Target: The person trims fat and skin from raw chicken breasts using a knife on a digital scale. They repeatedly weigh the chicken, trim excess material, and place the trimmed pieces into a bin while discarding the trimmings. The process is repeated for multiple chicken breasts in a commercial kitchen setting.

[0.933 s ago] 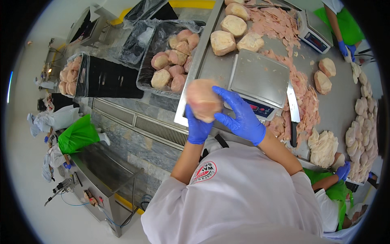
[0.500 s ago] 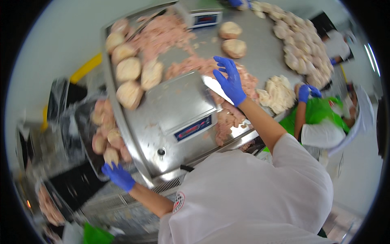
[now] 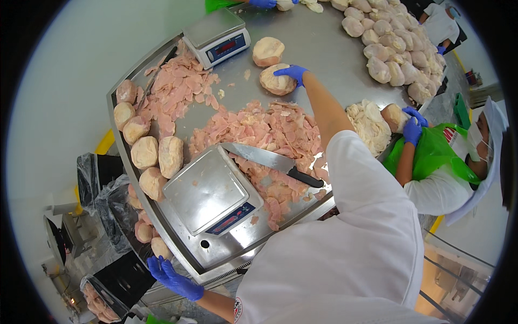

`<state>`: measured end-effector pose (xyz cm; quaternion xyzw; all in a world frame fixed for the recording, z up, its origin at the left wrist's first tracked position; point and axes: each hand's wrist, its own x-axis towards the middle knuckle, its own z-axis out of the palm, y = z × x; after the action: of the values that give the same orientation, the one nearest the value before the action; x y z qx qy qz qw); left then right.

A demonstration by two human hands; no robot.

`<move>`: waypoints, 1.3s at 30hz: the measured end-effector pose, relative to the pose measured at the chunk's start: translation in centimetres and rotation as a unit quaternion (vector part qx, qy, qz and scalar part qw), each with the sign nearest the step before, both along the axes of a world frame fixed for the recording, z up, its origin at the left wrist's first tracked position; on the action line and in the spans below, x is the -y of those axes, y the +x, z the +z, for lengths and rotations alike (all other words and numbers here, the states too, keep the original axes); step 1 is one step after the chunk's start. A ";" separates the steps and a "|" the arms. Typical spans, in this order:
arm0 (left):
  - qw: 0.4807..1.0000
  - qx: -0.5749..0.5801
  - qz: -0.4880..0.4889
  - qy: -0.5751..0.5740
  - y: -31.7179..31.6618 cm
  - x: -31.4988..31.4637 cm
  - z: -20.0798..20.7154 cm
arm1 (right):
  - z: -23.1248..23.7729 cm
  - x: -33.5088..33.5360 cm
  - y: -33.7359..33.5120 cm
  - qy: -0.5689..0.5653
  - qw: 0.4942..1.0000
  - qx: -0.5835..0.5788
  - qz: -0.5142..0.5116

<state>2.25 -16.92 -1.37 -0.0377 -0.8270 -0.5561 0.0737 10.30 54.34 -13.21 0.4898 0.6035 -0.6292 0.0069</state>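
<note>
My right hand (image 3: pixel 292 74), in a blue glove, reaches across the steel table and grips the right side of a rounded pale meat piece (image 3: pixel 276 81). A second meat piece (image 3: pixel 268 52) sits just beyond it. At the lower left, my left hand (image 3: pixel 175 278), also blue-gloved, has its fingers stretched out beside a meat piece (image 3: pixel 161 248) in the dark bag-lined crate; it seems to hold nothing. Between my arms lie a scale (image 3: pixel 208 189) with a bare steel plate, a large black-handled knife (image 3: pixel 267 159) and a heap of thin pink meat slices (image 3: pixel 280 129).
Several rounded meat pieces (image 3: pixel 145 152) line the table's left rim. Another scale (image 3: pixel 216 38) stands at the back beside more slices (image 3: pixel 181 81). Whole rounded poultry pieces (image 3: pixel 402 48) are heaped at right. A co-worker (image 3: pixel 440 162) handles meat near pale skin trimmings (image 3: pixel 368 125).
My right hand has moved forward from above the slices onto the rounded meat piece. The view has shifted; the knife now shows fully. My left hand stays by the crate.
</note>
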 end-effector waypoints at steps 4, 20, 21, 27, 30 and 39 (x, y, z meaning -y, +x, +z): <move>0.999 0.013 -0.038 0.019 1.7 -3.8 0.7 | -1.1 1.1 0.9 -0.054 0.989 -0.106 0.089; 0.961 0.039 -0.271 0.044 7.7 -13.6 2.0 | -3.6 10.8 7.6 0.007 0.898 -0.364 -0.248; 0.959 0.027 -0.278 0.038 7.6 -13.2 2.3 | -2.3 11.7 7.9 -0.018 0.882 -0.404 -0.243; 0.957 0.087 -0.272 0.060 6.9 -10.9 1.0 | 7.9 21.3 5.6 -0.186 0.831 -0.516 -0.088; 0.951 0.070 -0.287 0.086 6.4 -10.9 1.0 | 13.1 29.1 2.6 -0.067 0.927 -0.355 0.102; 0.959 0.084 -0.253 0.096 4.7 -4.9 1.5 | 9.7 37.9 -4.2 0.406 0.875 -0.103 0.244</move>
<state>6.93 -12.06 0.11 -0.1917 -0.7364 -0.6345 -0.1359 6.12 16.40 -3.49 0.2187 0.9035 -0.3542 -0.1017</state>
